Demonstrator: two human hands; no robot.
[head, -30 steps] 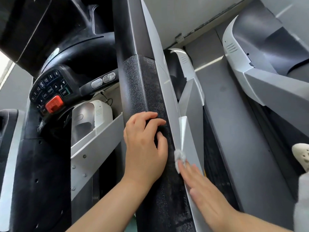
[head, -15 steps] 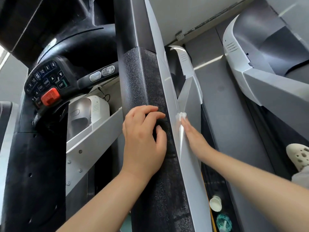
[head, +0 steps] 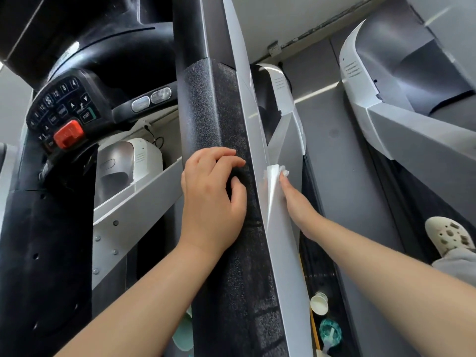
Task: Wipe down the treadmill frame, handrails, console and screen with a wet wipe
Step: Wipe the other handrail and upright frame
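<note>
Head view: keypad [head: 60, 105] button reads "START" [head: 86, 116].

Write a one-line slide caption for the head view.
Left hand grips the black handrail while the right hand presses a wet wipe against the silver frame.
</note>
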